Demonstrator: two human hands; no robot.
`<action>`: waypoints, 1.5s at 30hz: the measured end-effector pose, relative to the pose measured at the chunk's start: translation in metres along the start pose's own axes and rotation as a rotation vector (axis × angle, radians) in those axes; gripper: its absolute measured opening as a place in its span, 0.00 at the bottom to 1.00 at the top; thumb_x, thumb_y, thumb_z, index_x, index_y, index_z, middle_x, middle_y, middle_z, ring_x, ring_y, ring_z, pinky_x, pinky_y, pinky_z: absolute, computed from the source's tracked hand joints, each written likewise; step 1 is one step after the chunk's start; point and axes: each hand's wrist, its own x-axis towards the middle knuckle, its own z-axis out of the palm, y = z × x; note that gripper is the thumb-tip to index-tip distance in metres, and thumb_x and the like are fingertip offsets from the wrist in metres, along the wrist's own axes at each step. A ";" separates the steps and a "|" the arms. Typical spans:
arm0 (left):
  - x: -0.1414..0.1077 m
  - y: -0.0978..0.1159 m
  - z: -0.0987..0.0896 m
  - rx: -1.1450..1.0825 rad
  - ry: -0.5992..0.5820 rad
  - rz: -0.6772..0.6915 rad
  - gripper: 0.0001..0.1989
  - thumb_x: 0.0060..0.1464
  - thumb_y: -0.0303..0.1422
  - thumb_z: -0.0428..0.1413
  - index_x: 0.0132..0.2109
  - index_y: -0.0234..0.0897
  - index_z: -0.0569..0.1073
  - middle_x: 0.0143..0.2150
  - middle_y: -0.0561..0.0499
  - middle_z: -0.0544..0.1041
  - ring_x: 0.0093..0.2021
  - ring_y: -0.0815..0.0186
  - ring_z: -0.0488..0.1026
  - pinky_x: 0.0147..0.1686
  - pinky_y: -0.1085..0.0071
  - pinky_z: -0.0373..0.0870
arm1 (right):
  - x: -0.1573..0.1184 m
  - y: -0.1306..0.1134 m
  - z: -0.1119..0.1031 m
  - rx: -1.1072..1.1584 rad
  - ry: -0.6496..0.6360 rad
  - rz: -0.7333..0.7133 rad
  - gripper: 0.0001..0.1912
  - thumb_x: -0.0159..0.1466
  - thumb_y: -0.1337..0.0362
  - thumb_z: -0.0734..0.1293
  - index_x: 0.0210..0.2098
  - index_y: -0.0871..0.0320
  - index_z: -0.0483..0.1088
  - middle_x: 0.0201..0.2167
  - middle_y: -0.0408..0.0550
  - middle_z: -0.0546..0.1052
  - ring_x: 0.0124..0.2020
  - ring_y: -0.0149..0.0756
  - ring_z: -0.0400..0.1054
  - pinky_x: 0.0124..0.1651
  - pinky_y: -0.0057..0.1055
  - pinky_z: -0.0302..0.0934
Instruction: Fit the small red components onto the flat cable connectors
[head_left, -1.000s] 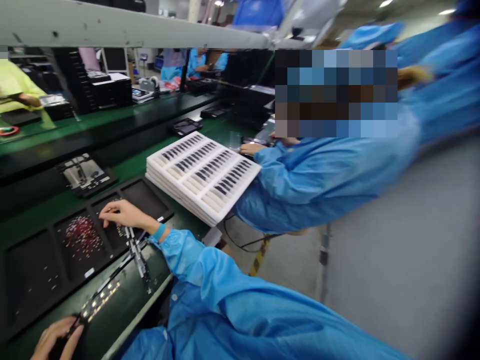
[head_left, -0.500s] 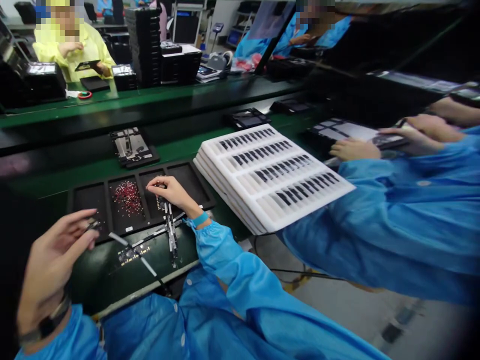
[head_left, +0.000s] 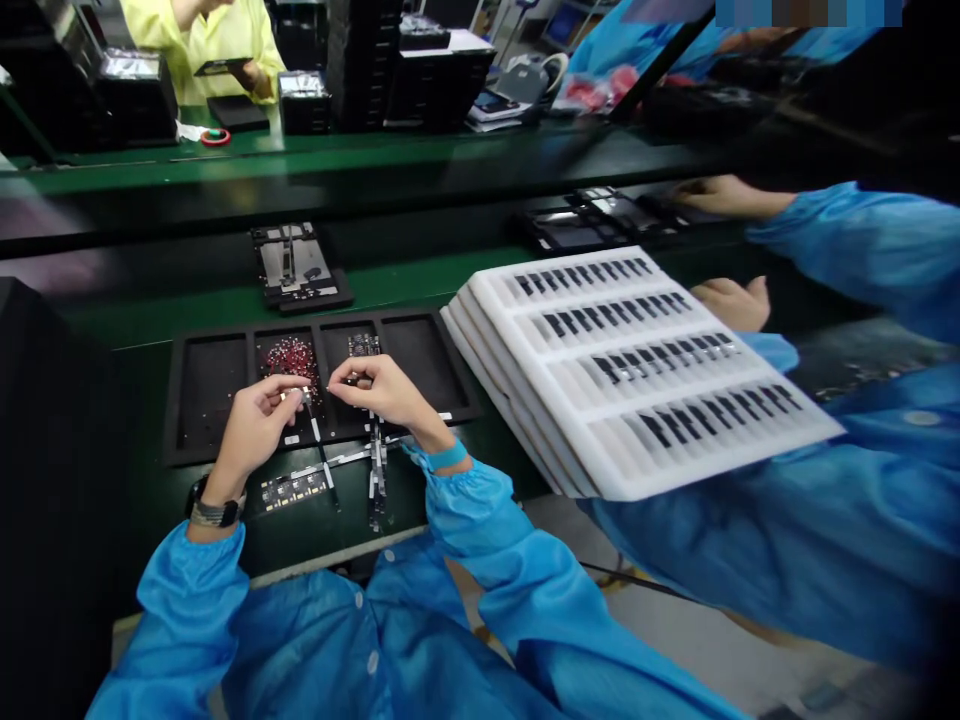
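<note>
My left hand (head_left: 259,425) pinches one end of a thin flex cable (head_left: 315,430), which hangs down toward the green bench. Close to its right, my right hand (head_left: 386,388) has thumb and forefinger pressed together; whatever is between them is too small to make out. Both hands are above a black compartment tray (head_left: 177,405). Many tiny red and pale parts (head_left: 291,358) lie in one compartment, and small circuit boards (head_left: 364,345) in another. In front of the tray are a row of small boards (head_left: 294,490) and several black-and-silver strips (head_left: 377,475).
Stacked white foam trays (head_left: 630,482) holding rows of dark strips stand at the right. Behind the black tray lies an opened device (head_left: 296,262). A co-worker's hand (head_left: 731,300) is beyond the foam stack. Across the bench sits a person in yellow (head_left: 225,45).
My left hand has moved right and away from me with the flex cable, coming close to my right hand. The camera view has shifted. The co-worker's hands at right have moved apart.
</note>
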 end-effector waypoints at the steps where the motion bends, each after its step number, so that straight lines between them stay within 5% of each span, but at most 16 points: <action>1: -0.001 0.000 0.002 -0.023 0.011 0.004 0.18 0.57 0.41 0.65 0.48 0.33 0.82 0.32 0.49 0.79 0.26 0.68 0.72 0.30 0.71 0.71 | -0.001 -0.002 0.002 0.003 -0.003 -0.005 0.14 0.61 0.54 0.73 0.33 0.60 0.78 0.30 0.47 0.78 0.29 0.30 0.65 0.31 0.28 0.58; 11: -0.002 -0.005 0.010 -0.071 0.008 0.021 0.13 0.56 0.38 0.66 0.43 0.33 0.80 0.30 0.50 0.79 0.27 0.67 0.74 0.31 0.70 0.73 | -0.009 -0.004 0.012 0.075 -0.108 0.104 0.15 0.63 0.53 0.73 0.34 0.59 0.75 0.18 0.38 0.69 0.17 0.26 0.59 0.21 0.25 0.55; 23: 0.000 -0.008 0.007 -0.054 -0.005 0.030 0.13 0.56 0.39 0.66 0.41 0.34 0.80 0.31 0.50 0.79 0.27 0.67 0.75 0.32 0.70 0.73 | -0.009 0.000 0.015 0.012 -0.106 0.061 0.15 0.64 0.52 0.73 0.36 0.59 0.80 0.19 0.41 0.72 0.19 0.29 0.63 0.23 0.26 0.58; 45: -0.002 -0.003 -0.002 -0.010 -0.321 -0.066 0.08 0.56 0.35 0.64 0.39 0.34 0.80 0.26 0.52 0.76 0.24 0.69 0.71 0.27 0.73 0.68 | -0.007 -0.001 -0.001 0.108 -0.435 0.206 0.14 0.59 0.54 0.77 0.31 0.60 0.82 0.15 0.38 0.71 0.16 0.25 0.59 0.20 0.25 0.52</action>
